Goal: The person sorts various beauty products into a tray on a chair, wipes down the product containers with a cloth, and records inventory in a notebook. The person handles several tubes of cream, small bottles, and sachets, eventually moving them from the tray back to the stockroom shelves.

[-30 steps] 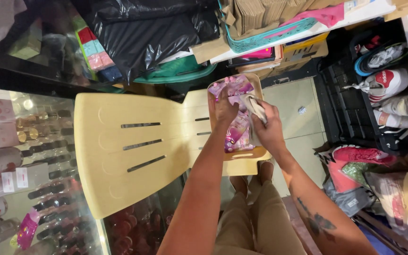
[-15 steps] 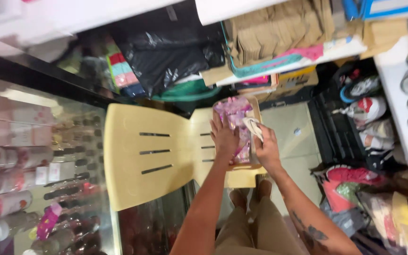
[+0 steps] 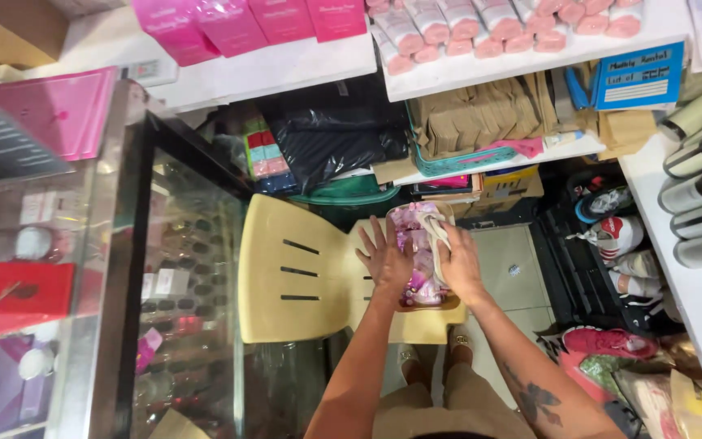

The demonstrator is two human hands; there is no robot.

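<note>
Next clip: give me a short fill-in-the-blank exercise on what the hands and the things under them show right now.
1. The tray of pink and purple packets rests on the seat of a pale yellow ____.
2. The left hand lies flat with its fingers ____.
3. The right hand holds a beige ____ over the packets.
4. To the person's left stands a display case made of ____.

Missing words: chair; spread; cloth; glass

1. Both arms bare, no sleeves; left hand (image 3: 389, 258) & right hand (image 3: 458, 264) ungloved.
2. Dark tattoo (image 3: 535, 400) on right forearm.
3. Khaki trousers (image 3: 448, 410).
4. Sandals (image 3: 459, 340) w/ straps.
</note>
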